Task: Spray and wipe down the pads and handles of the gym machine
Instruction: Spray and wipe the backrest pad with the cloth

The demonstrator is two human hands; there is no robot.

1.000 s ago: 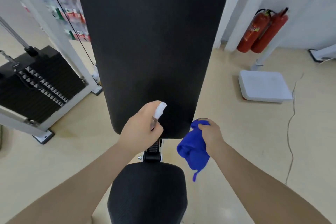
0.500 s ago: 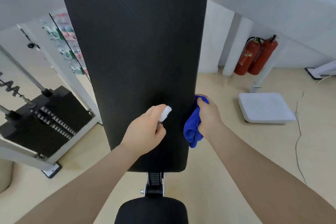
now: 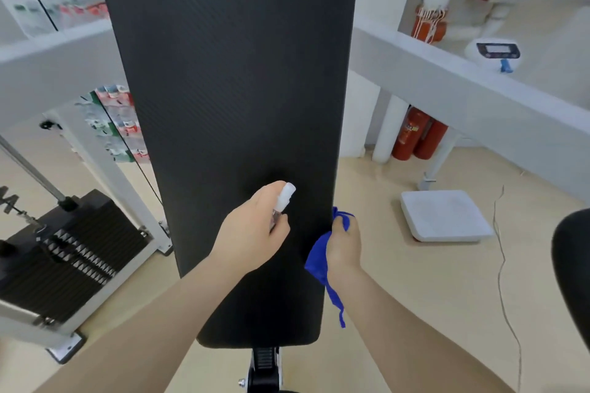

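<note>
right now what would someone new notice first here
The long black back pad fills the middle of the view. In front of it the left hand grips a small spray bottle, and the right hand holds a blue cloth at the pad's right edge.

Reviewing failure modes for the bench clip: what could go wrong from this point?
1. The spray bottle in the left hand looks small and is held close to the back pad; spray may cover only a patch.
2. The blue cloth is bunched in the right hand at the pad's edge; a tail dangles, so wiping may miss areas.
</note>
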